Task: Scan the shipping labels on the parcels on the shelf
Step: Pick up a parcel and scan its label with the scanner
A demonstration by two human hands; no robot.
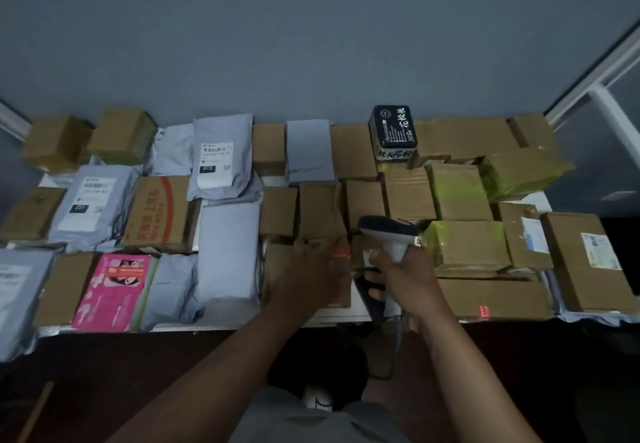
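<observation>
The parcels lie packed edge to edge on the shelf (349, 314), in rows from the near edge to the far wall. The brown box (311, 220) under work stands tilted in the near-centre, just left of the scanner (388, 234).

**Hazards**

- No label shows on the visible face of the brown box. A red glow falls on its right near corner, just beside the scanner head. If the beam meets plain cardboard, the read is likely to fail.
- The brown box leans against its neighbours. A further pull by the left hand could tip it off the near edge or shift the boxes beside it.
- The scanner cable (398, 338) hangs below the shelf edge. A wide sweep to the right could snag it.
- The light is dim, and several parcels lie label-down; some could be missed.

**Hands**

- The left hand (311, 269) grips the near part of the brown box, fingers (304, 243) curled over an edge.
- The right hand (401, 276) is wrapped round the scanner handle. Whether a finger presses the trigger cannot be told.
</observation>
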